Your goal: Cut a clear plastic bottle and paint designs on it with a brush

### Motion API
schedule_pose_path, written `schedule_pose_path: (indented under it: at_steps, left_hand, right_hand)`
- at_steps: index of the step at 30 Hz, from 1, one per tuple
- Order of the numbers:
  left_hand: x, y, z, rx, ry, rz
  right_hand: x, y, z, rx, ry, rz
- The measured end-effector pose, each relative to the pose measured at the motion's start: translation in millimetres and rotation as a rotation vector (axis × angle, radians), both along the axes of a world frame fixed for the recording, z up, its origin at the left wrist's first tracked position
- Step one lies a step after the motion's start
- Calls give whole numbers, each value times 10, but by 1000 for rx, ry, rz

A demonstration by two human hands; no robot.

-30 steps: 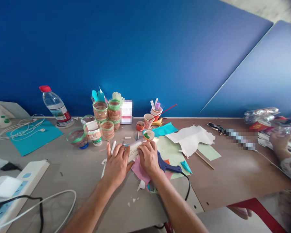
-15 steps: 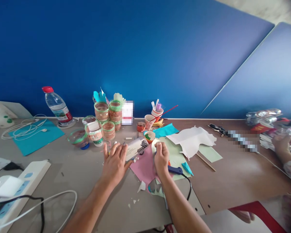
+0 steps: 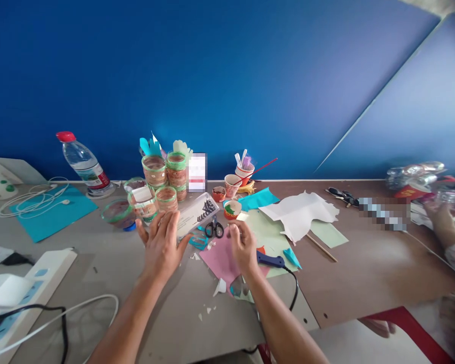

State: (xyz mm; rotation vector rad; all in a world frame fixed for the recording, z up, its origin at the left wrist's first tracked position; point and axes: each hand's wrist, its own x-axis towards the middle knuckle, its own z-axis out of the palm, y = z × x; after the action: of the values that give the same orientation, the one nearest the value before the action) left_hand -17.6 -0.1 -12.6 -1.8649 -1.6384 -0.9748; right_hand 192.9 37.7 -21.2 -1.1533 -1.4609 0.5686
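Fingers of the left hand (image 3: 162, 247) are spread wide, palm down, above the grey table (image 3: 109, 263). Its thumb side touches the near end of a white box (image 3: 194, 215) (long and flat, with a black jagged print at its far end). The box tilts up to the right, near the taped cups (image 3: 167, 177); whether the thumb truly grips it is hidden. Just right of the box lie black-handled scissors (image 3: 214, 230), at the far edge of a pink sheet (image 3: 220, 257). Over that sheet's right side is the right hand (image 3: 243, 245), its fingers curled in and thumb drawn to the fingertips, with nothing visible between them. Beside its wrist lies a blue glue gun (image 3: 270, 261) on pale green paper (image 3: 267, 235).
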Motion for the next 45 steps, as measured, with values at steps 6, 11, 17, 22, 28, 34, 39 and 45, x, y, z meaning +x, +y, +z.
schedule_pose_path:
  at_steps: [6,11,17,22,28,34,39,45]
  left_hand:
    - [-26,-1,55,62,-84,15]
    - [-43,-28,95,103,-128,27]
    - [-57,-46,94,58,-167,18]
    - [-74,-46,107,68,-180,1]
    - [-61,-48,111,74,-161,8]
    - [-47,-42,95,70,-152,20]
    - [-49,-33,100,79,-117,36]
    - [-75,-16,67,57,-137,38]
  right_hand:
    - [-60,13,-25,56,-100,47]
    - [-64,34,-29,63,-186,150]
    - [-106,-16,-95,111,-584,344]
    - [-136,-72,-94,60,-849,301]
    - [-137,-29,-103,46,-709,306]
    - [-98,40,-74,-143,-235,280]
    - [-92,-3,39,-393,1,409]
    - [-44,-190,364,-409,-40,667]
